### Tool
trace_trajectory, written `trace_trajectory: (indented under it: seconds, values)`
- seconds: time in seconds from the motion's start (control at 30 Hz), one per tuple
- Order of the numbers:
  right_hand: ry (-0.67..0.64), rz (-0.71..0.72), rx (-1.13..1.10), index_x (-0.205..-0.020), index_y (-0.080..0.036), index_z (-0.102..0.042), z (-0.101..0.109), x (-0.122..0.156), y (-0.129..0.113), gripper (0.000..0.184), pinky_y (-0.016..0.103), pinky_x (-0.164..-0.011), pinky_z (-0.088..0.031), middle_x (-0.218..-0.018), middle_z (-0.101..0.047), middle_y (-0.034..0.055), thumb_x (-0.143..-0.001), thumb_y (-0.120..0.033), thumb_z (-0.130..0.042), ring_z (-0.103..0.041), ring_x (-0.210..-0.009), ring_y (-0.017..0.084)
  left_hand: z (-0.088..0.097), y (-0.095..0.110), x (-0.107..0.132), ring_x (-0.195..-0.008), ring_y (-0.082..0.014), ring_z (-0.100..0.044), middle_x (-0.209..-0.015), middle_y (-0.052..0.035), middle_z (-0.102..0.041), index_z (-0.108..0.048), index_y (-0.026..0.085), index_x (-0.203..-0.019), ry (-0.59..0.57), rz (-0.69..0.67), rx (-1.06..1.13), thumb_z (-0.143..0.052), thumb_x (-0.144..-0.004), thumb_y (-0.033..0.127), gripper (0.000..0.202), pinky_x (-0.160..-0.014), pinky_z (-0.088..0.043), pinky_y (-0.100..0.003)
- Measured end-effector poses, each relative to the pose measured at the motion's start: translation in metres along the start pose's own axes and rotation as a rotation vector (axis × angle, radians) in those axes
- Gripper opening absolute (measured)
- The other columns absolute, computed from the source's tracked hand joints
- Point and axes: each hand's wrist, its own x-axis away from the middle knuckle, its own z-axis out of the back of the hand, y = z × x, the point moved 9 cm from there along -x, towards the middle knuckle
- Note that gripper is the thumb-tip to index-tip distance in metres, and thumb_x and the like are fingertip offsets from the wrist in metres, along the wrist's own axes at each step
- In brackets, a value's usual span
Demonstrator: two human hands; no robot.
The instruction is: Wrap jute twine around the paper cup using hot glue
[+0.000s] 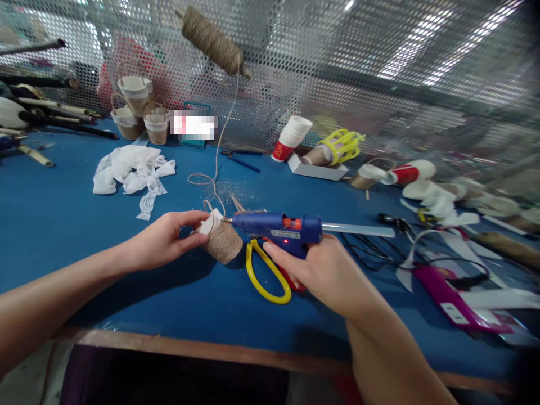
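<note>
My left hand (166, 239) pinches a paper cup wrapped in brown twine (223, 241), which lies on its side on the blue table (63, 225). My right hand (327, 270) grips a blue hot glue gun (280, 228) with a clear glue stick out of its back; its nozzle points left at the cup's white rim. A red light glows on the gun. Twine (217, 152) runs from the cup up to a spool (213, 40) hung on the mesh wall. Yellow-handled scissors (265, 273) lie just below the gun.
White lace scraps (130, 169) lie at the left. Finished twine-wrapped cup baskets (137, 107) stand at the back left. Stacked paper cups (291, 138), a yellow plastic piece (343, 145), loose cups, black cables and a pink object (455, 298) crowd the right. The table's wooden edge runs along the front.
</note>
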Motion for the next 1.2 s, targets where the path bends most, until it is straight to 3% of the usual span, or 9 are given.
trace_trajectory:
  seconds: [0.13,0.37,0.63,0.8,0.9,1.1,1.2]
  values:
    - [-0.009,-0.009,0.0,-0.064,-0.017,-0.057,-0.002,-0.002,0.002,0.021,0.023,-0.051,-0.041,-0.054,-0.056,-0.0022,-0.076,-0.035,-0.052,-0.048,-0.05,0.012,0.0,0.0,0.0,-0.091,-0.0204,-0.058,-0.098,-0.0066,-0.064,-0.057,0.014,-0.105,-0.002,-0.006,-0.018,-0.045,-0.081,0.029,0.03,-0.082,-0.045,-0.03]
    - [-0.035,-0.037,-0.043,-0.053,-0.018,-0.049,-0.005,-0.004,0.006,0.03,0.023,-0.048,-0.039,-0.045,-0.047,-0.0044,-0.077,-0.037,-0.051,-0.042,-0.044,0.01,0.001,0.001,0.0,-0.09,-0.0205,-0.058,-0.098,-0.0075,-0.064,-0.056,0.013,-0.106,-0.002,-0.016,-0.023,-0.045,-0.081,0.028,0.031,-0.083,-0.045,-0.032]
    - [-0.068,-0.042,-0.063,-0.051,-0.019,-0.049,-0.006,-0.004,0.006,0.031,0.023,-0.046,-0.038,-0.043,-0.045,-0.0044,-0.077,-0.036,-0.051,-0.041,-0.044,0.01,0.0,0.002,0.0,-0.093,-0.0223,-0.057,-0.101,-0.0074,-0.064,-0.057,0.015,-0.107,-0.015,-0.011,-0.005,-0.045,-0.081,0.029,0.031,-0.084,-0.044,-0.034]
    - [-0.096,-0.072,-0.095,-0.069,-0.017,-0.057,-0.007,-0.004,0.01,0.022,0.023,-0.048,-0.039,-0.052,-0.05,-0.0037,-0.076,-0.037,-0.052,-0.043,-0.047,0.01,0.0,0.003,0.001,-0.092,-0.0209,-0.058,-0.103,-0.0078,-0.064,-0.056,0.014,-0.107,-0.017,-0.015,-0.01,-0.044,-0.082,0.027,0.031,-0.083,-0.044,-0.031]
    - [-0.11,-0.083,-0.109,-0.077,-0.017,-0.058,-0.008,-0.003,0.011,0.021,0.023,-0.047,-0.038,-0.047,-0.048,-0.0054,-0.077,-0.037,-0.051,-0.043,-0.044,0.01,-0.001,0.004,0.001,-0.093,-0.021,-0.058,-0.103,-0.0076,-0.064,-0.056,0.013,-0.106,-0.02,-0.023,-0.014,-0.044,-0.082,0.029,0.031,-0.082,-0.044,-0.029]
    - [-0.116,-0.097,-0.147,-0.05,-0.019,-0.048,-0.008,-0.001,0.009,0.032,0.023,-0.044,-0.037,-0.04,-0.047,-0.0045,-0.077,-0.037,-0.052,-0.044,-0.04,0.01,0.0,0.002,0.001,-0.094,-0.0208,-0.058,-0.105,-0.0076,-0.063,-0.056,0.013,-0.108,-0.006,-0.02,0.003,-0.046,-0.081,0.027,0.032,-0.082,-0.045,-0.028]
    - [-0.147,-0.102,-0.177,-0.045,-0.02,-0.043,-0.01,-0.001,0.008,0.038,0.023,-0.043,-0.037,-0.037,-0.046,-0.0044,-0.078,-0.037,-0.051,-0.044,-0.038,0.009,0.001,0.002,0.001,-0.093,-0.0207,-0.058,-0.105,-0.0083,-0.063,-0.055,0.013,-0.108,-0.005,-0.009,0.0,-0.045,-0.081,0.027,0.032,-0.082,-0.045,-0.03]
